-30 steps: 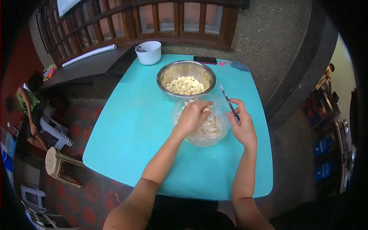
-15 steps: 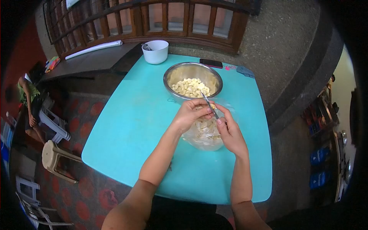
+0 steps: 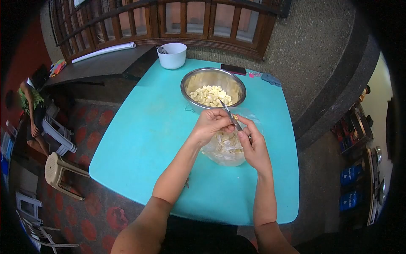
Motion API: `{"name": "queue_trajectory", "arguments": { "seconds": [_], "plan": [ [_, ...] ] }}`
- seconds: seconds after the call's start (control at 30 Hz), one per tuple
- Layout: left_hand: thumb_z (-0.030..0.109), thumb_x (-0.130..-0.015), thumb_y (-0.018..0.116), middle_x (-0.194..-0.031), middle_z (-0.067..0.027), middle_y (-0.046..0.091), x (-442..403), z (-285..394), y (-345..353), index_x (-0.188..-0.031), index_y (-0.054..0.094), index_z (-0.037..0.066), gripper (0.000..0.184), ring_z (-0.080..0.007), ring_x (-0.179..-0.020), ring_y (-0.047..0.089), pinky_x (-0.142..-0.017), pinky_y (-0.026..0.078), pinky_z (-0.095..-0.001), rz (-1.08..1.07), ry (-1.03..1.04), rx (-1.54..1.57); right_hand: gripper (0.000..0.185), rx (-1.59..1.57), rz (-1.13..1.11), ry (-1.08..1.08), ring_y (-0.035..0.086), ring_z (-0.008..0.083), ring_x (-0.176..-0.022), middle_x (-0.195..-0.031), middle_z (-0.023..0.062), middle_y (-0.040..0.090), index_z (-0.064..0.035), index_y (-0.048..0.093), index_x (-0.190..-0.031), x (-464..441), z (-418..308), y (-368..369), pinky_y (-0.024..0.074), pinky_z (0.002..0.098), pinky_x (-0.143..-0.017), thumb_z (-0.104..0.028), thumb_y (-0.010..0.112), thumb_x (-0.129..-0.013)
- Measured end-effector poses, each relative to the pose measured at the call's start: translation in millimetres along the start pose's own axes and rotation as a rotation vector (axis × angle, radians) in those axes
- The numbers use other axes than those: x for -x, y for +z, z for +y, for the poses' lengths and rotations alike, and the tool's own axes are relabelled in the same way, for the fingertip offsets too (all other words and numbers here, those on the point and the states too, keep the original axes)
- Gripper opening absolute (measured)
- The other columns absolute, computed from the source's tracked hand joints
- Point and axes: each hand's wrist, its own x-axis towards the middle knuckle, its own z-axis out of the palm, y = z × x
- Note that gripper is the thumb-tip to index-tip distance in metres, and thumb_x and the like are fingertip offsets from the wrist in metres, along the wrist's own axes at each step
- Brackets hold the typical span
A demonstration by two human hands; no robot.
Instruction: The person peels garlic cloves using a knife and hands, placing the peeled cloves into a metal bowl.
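Hands meet just on the near side of a steel bowl (image 3: 203, 76) on a turquoise table (image 3: 139, 127), above a clear plastic bag (image 3: 224, 159) of pale, papery scraps (image 3: 229, 144). The right hand (image 3: 256, 148) is closed around the handle of a small knife (image 3: 230, 114), its blade angled toward the bowl. The left hand (image 3: 208, 127) has its fingers curled nearly together at the blade. A small yellowish piece (image 3: 235, 117) shows where the fingertips meet, though which hand bears its weight cannot be told. Cream-colored pieces (image 3: 211, 95), apparently peeled garlic cloves, lie inside the bowl. The small piece should prove light, firm and perhaps slick where bare, best pinched by its sides, clear of the edge; the knife looks light and stiff, safest by its handle. The scraps are likely brittle, the bag limp. Beyond the bowl stand a white container (image 3: 173, 57), to its left, and a dark phone (image 3: 233, 69), to its right. A second earlier, the hands were apart, the left over the bag and the knife off to the right of it; now they are joined, with little change from the half-second-old view.
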Motion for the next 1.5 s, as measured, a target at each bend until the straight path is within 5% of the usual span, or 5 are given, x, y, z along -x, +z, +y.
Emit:
{"name": "queue_trajectory", "arguments": {
  "seconds": [0.63, 1.1, 1.27, 1.37, 1.5],
  "plan": [
    [0.001, -0.079, 0.066, -0.08, -0.0101, 0.067, 7.8, -4.7, 21.3, -0.085, 0.061, -0.006, 0.01, -0.0115, -0.067, 0.064, -0.062, 0.054, -0.0245, 0.09, 0.162, -0.049, 0.019, -0.313, 0.077, 0.036, 0.053, 0.0065, -0.077, -0.085, 0.005, 0.063, -0.0009, 0.048, -0.111, -3.5, 9.7, 8.6, 0.0426, 0.0219, -0.067, -0.011, 0.049, -0.095],
    [0.001, -0.083, 0.064, -0.092, -0.0112, 0.067, 6.8, 1.5, 14.2, -0.094, 0.061, -0.004, 0.013, -0.0143, -0.078, 0.065, -0.072, 0.056, -0.0265, -0.091, 0.026, 0.01, 0.015, -0.657, 0.038, 0.163, 0.037, 0.0031, -0.042, -0.065, -0.0001, 0.046, -0.007, 0.044, -0.099, -1.2, 5.3, -1.4, 0.0279, 0.018, -0.036, -0.021, 0.046, -0.097],
    [0.001, -0.082, 0.064, -0.102, -0.0129, 0.065, -1.0, -18.6, 19.8, -0.1, 0.06, -0.003, 0.019, -0.015, -0.083, 0.064, -0.076, 0.055, -0.0268, -0.037, 0.16, 0.146, 0.018, -0.754, 0.122, 0.172, 0.038, 0.004, -0.04, -0.064, 0.0015, 0.047, -0.0069, 0.044, -0.1, -2.8, 3.9, -0.8, 0.0304, 0.0188, -0.035, -0.025, 0.045, -0.098],
    [-0.002, -0.079, 0.067, -0.102, -0.0126, 0.063, 0.1, -20.9, 38.8, -0.101, 0.059, -0.003, 0.023, -0.0147, -0.088, 0.063, -0.078, 0.054, -0.0266, 0.094, 0.379, -0.047, 0.019, -0.676, 0.233, 0.137, 0.039, 0.0039, -0.04, -0.065, 0.0016, 0.048, -0.0062, 0.045, -0.102, -3.4, 5.2, 7.0, 0.0309, 0.0187, -0.035, -0.024, 0.046, -0.097],
    [-0.006, -0.075, 0.069, -0.097, -0.0106, 0.062, 7.4, -14.1, 40.6, -0.098, 0.059, -0.002, 0.026, -0.0138, -0.089, 0.061, -0.079, 0.053, -0.0263, 0.105, 0.41, -0.068, 0.02, -0.643, 0.228, 0.104, 0.04, 0.0037, -0.041, -0.066, 0.0018, 0.049, -0.0057, 0.046, -0.104, -2.0, 5.6, 11.7, 0.0318, 0.0185, -0.036, -0.025, 0.047, -0.097]
  ]
}}
